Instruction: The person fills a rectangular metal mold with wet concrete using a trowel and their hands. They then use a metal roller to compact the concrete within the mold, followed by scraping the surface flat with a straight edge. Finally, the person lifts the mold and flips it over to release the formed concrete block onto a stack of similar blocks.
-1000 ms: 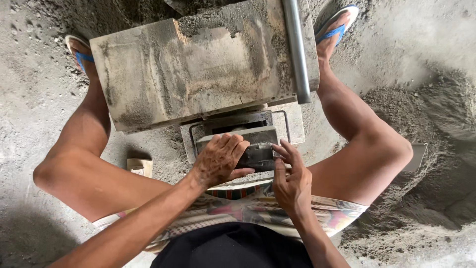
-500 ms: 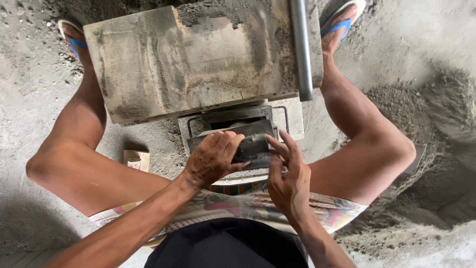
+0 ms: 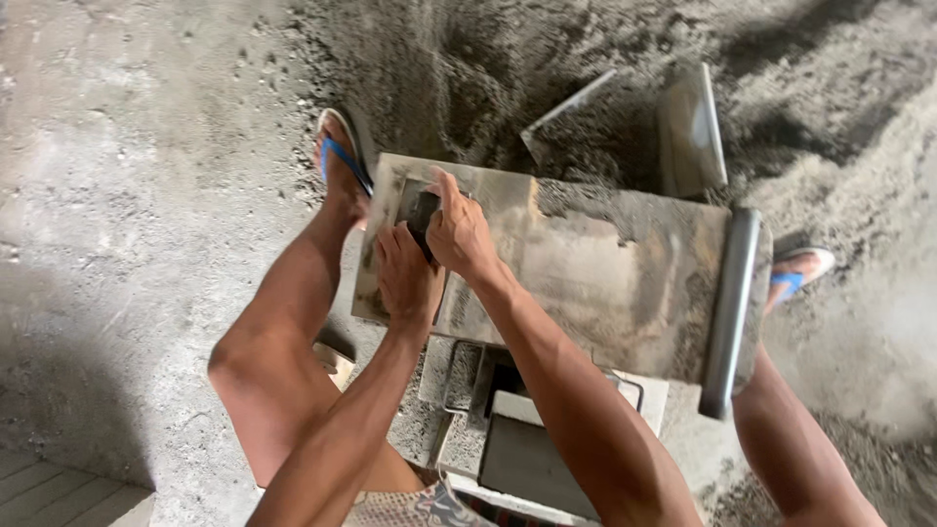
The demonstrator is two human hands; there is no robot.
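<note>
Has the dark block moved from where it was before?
Yes. The dark block went from the mould opening up onto the big slab's far left end.

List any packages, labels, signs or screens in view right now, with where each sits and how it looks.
None in view: no package, label, sign or screen.
Both hands, left hand and right hand, grip a small dark grey block at the left end of the dusty grey metal press slab.

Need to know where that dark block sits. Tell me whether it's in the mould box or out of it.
Out. Both hands, left hand and right hand, hold the dark rectangular block on the dusty grey slab, above the metal mould box.
</note>
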